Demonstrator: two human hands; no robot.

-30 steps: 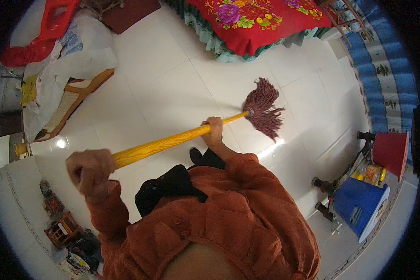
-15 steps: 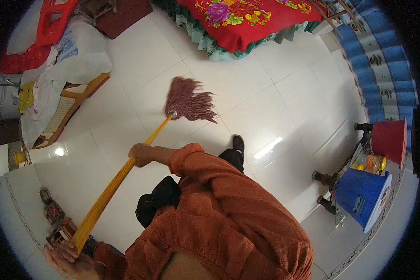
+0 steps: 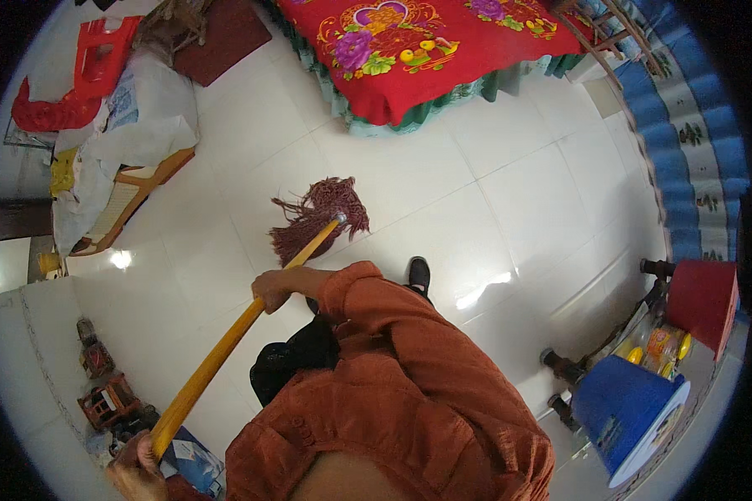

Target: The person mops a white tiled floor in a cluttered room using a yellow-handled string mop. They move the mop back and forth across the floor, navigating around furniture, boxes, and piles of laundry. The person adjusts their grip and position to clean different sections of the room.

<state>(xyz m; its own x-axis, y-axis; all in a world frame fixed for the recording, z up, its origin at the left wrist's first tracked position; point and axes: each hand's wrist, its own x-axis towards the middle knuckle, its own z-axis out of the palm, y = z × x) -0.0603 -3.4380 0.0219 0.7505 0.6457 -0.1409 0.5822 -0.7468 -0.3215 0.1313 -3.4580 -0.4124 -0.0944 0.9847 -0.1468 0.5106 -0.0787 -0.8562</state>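
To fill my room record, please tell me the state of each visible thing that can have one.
Mop handle: slanted
Mop strands: loose, spread unevenly
Left hand: closed on the handle's near end
Right hand: closed farther along
Floor: shiny; wetness unclear
Red floral cover: spread out
Blue curtain: hanging
White covering: draped, wrinkled
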